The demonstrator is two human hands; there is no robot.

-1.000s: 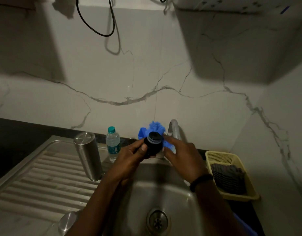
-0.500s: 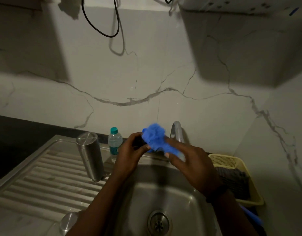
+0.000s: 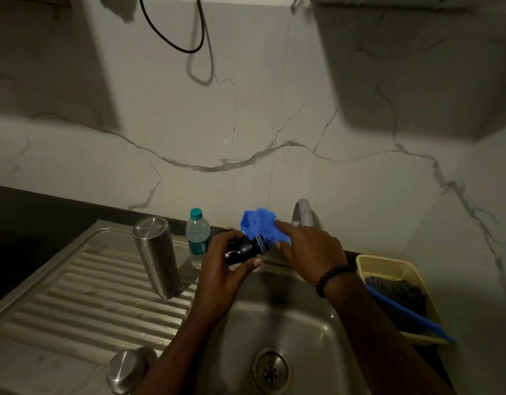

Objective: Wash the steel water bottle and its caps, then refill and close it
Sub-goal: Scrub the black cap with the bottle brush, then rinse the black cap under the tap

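Over the back of the sink my left hand (image 3: 227, 262) grips a black inner cap (image 3: 247, 249) lying sideways, its ringed end pointing right. My right hand (image 3: 306, 249) holds a blue scrubber (image 3: 260, 228) pressed against that end of the cap. The steel water bottle (image 3: 156, 255) stands upside down on the ribbed drainboard (image 3: 75, 303), to the left of my hands. A round steel outer cap (image 3: 126, 370) rests near the drainboard's front edge beside my left forearm.
A small plastic water bottle (image 3: 198, 238) with a teal lid stands behind the steel bottle. The tap (image 3: 301, 213) curves over the sink basin (image 3: 317, 337), drain (image 3: 271, 370) below. A yellow basket (image 3: 385, 266) with a dark cloth and a blue handle sits at the right.
The black cap has turned sideways in my left hand and shows again. My right hand has shifted the blue scrubber from covering the cap to its right end.
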